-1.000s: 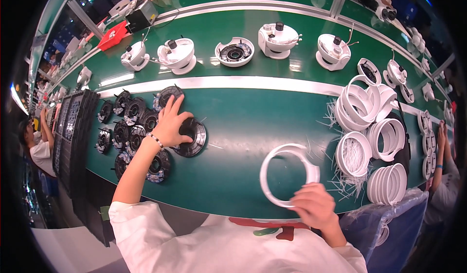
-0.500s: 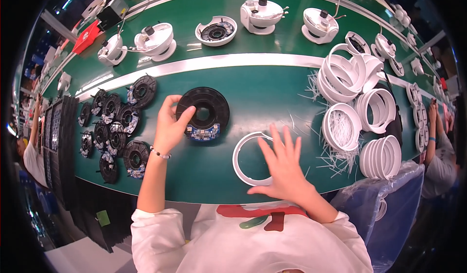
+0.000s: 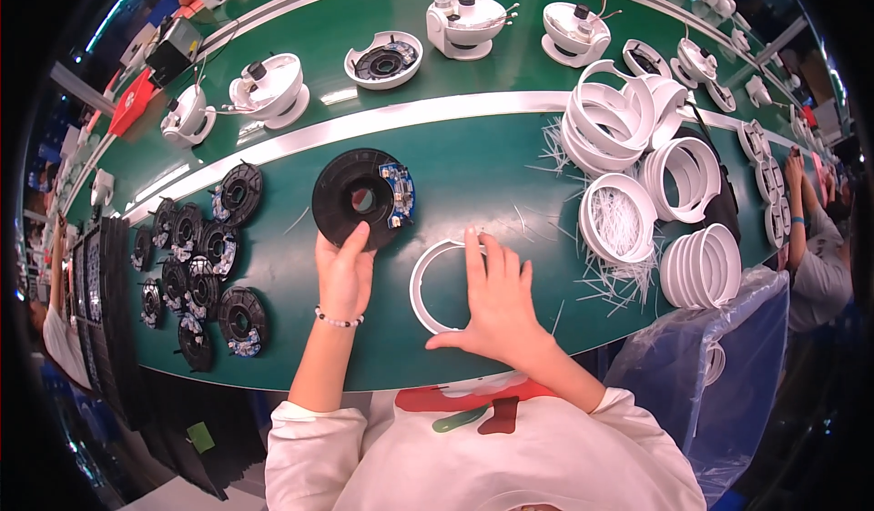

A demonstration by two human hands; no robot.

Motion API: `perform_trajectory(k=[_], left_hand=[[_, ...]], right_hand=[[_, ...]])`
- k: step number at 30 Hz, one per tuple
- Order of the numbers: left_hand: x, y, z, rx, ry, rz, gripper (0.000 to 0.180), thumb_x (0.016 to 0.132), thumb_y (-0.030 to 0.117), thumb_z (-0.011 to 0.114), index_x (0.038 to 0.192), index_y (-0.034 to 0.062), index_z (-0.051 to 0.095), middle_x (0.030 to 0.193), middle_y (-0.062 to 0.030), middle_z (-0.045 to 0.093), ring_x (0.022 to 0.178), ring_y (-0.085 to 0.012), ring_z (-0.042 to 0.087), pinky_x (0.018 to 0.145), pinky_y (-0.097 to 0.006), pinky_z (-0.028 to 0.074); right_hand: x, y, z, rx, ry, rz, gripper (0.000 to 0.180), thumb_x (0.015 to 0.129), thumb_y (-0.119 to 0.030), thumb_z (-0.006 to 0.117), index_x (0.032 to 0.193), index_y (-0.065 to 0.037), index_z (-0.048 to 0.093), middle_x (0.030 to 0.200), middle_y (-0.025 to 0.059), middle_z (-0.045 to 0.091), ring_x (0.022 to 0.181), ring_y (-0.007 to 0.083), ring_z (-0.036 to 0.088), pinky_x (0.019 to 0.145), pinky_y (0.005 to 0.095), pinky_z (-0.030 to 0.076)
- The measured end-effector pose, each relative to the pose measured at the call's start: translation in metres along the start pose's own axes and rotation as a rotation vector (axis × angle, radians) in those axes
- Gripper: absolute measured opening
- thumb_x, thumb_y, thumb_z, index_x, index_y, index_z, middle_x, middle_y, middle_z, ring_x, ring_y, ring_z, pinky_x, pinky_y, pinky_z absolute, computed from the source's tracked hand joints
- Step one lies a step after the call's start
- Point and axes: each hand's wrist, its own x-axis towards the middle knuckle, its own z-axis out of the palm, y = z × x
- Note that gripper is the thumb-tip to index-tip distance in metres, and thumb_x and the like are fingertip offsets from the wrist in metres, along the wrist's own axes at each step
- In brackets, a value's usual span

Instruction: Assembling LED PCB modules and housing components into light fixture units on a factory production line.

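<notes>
L hand [image 3: 344, 274] spread, fingertips on black disc [image 3: 362, 198] w/ centre hole & blue circuit bit at its right edge. R hand [image 3: 496, 297] flat, fingers splayed over white ring [image 3: 421, 279] on green bench [image 3: 482, 161], just beside disc.

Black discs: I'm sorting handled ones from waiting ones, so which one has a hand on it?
The lone black disc mid-table, with the left hand on its near edge; the others sit clustered at the left, untouched.
</notes>
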Motion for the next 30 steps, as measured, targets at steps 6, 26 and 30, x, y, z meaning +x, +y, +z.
perform_trajectory(k=[6, 26, 30], left_hand=[[-0.005, -0.021, 0.01, -0.02, -0.043, -0.04, 0.044, 0.081, -0.001, 0.047, 0.123, 0.0025, 0.033, 0.123, -0.0088, 0.04, 0.112, -0.0231, 0.04, 0.094, -0.04, 0.034], [-0.033, -0.01, 0.025, -0.139, -0.554, -0.405, 0.088, 0.058, 0.019, 0.057, 0.133, 0.0021, 0.013, 0.135, -0.0158, 0.021, 0.125, -0.0324, 0.021, 0.102, -0.046, 0.017], [-0.016, -0.009, 0.03, -0.425, -0.361, -0.523, 0.076, 0.079, 0.062, 0.028, 0.125, 0.0017, 0.033, 0.124, -0.0167, 0.039, 0.112, -0.0314, 0.04, 0.096, -0.045, 0.031]], right_hand=[[0.001, 0.014, -0.01, -0.016, -0.038, -0.103, 0.117, 0.049, -0.045, 0.075, 0.129, 0.005, 0.005, 0.131, 0.0308, 0.008, 0.121, 0.0458, 0.013, 0.091, 0.0617, 0.018], [0.016, 0.03, -0.012, 0.848, 0.439, -0.278, 0.117, 0.049, -0.025, 0.076, 0.132, 0.001, -0.003, 0.133, 0.0231, 0.012, 0.122, 0.0346, 0.02, 0.101, 0.0382, 0.017], [0.018, 0.027, -0.018, 0.75, 0.351, -0.478, 0.119, 0.048, -0.024, 0.076, 0.131, 0.001, -0.005, 0.136, 0.0245, 0.002, 0.126, 0.0387, 0.008, 0.102, 0.0415, 0.013]])
